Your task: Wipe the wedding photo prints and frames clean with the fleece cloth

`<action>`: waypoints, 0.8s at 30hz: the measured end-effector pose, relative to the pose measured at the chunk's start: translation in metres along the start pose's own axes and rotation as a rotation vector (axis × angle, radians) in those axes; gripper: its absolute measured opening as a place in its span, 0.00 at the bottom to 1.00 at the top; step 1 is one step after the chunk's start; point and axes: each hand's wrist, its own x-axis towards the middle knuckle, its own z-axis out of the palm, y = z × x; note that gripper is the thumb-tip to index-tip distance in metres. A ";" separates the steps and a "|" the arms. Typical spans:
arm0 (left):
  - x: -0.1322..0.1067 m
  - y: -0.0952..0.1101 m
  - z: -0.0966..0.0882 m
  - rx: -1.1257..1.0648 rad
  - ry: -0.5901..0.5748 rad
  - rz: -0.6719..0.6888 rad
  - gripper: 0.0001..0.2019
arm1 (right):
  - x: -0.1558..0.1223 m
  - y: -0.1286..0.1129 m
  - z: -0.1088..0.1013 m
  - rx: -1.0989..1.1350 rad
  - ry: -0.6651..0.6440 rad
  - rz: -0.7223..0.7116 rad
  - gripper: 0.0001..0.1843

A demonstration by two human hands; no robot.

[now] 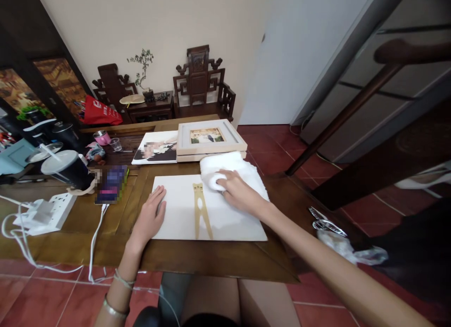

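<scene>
A white board with a tan wooden stand on it lies flat on the wooden table in front of me. My left hand rests flat on the board's left edge, fingers stretched out. My right hand grips a bunched white cloth that lies over the board's top right corner. Just behind the cloth a white picture frame with a photo in it lies face up on the table.
A photo print lies left of the frame. A white power strip with cables, a phone, lidded cups and a pink cup crowd the table's left side. Scissors and crumpled plastic lie on the right. Carved chairs stand behind.
</scene>
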 end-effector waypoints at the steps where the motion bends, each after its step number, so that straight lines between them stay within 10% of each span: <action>1: 0.000 0.000 0.000 -0.002 0.002 -0.001 0.21 | -0.005 -0.003 0.000 -0.004 -0.002 0.012 0.22; 12: 0.000 0.002 0.002 0.007 0.009 -0.001 0.22 | -0.154 -0.060 -0.019 0.238 -0.120 -0.175 0.23; 17: 0.001 0.001 0.001 0.026 0.000 0.013 0.22 | -0.115 -0.043 -0.036 0.213 -0.178 -0.076 0.22; 24: 0.001 -0.003 0.001 0.007 0.024 0.015 0.22 | -0.008 -0.008 0.001 -0.014 -0.007 0.024 0.22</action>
